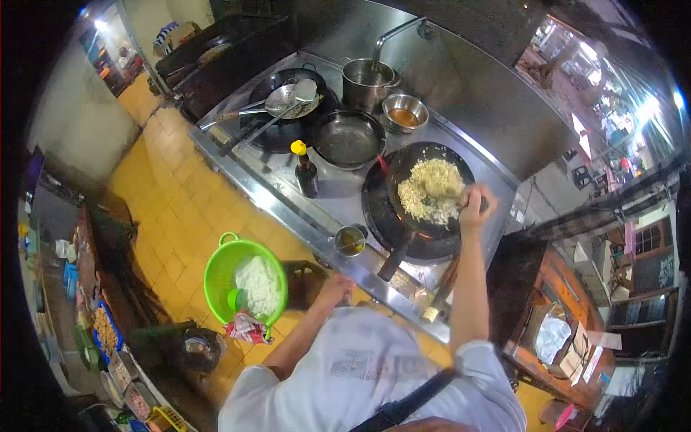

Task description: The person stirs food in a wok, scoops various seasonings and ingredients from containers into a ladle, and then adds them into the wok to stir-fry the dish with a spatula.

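Over the frying pan (402, 248) my right hand (479, 205) is closed around a cooking utensil, whose head is blurred among the fried rice (428, 180). Rice covers much of the pan's middle, and this pan sits on a larger dark wok (374, 205) on the burner. My left hand (335, 289) is low by the stove's front edge, away from the pan handle. Its fingers look curled, and what they hold, if anything, is hidden. Close to it are a metal cup (350, 241) with a spoon and a green basket (213, 277) of white rice.
A dark bottle (306, 176) with a yellow cap stands near an unused black pan (349, 138). Behind are a steel pot (368, 85) under a faucet (396, 34) and a bowl (405, 113) of brownish liquid. A strainer (284, 99) rests over another wok. Right is a wooden table (568, 281).
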The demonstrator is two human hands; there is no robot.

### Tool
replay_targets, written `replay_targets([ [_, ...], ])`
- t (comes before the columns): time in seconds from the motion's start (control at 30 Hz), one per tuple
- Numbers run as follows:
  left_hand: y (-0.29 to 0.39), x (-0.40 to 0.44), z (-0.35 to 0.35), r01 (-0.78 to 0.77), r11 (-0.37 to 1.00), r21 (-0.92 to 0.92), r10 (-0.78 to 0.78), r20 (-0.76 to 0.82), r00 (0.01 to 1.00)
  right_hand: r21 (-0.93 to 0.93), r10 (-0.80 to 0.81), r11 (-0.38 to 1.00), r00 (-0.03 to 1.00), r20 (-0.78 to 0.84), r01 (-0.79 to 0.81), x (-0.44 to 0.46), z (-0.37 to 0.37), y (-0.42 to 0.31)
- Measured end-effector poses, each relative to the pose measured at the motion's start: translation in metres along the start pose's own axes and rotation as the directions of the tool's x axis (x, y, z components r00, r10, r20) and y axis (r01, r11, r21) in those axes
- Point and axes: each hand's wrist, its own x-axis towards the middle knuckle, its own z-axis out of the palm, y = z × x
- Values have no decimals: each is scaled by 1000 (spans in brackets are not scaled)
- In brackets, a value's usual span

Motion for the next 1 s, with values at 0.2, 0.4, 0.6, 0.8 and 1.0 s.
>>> replay_targets([
  [0.2, 20, -5, 10, 55, 991, 119, -60, 40, 997, -25, -78, 997, 997, 26, 78, -20, -4, -15],
  [0.4, 14, 6, 7, -28, 994, 109, 22, 50, 999, -201, -37, 978, 993, 114, 60, -20, -15, -19],
  [0.6, 6, -10, 2, 10, 1000, -28, -10, -29, 1000, -157, -151, 971, 973, 176, 179, -4, -12, -6],
  [0.8, 11, -14, 2, 25, 999, 35, -25, -7, 1000, -76, -173, 982, 984, 44, 176, 6, -30, 60],
  [1.0, 22, -21, 11, -32, 999, -31, 31, -30, 999, 177, -140, 975, 990, 28, 133, 23, -3, -5],
])
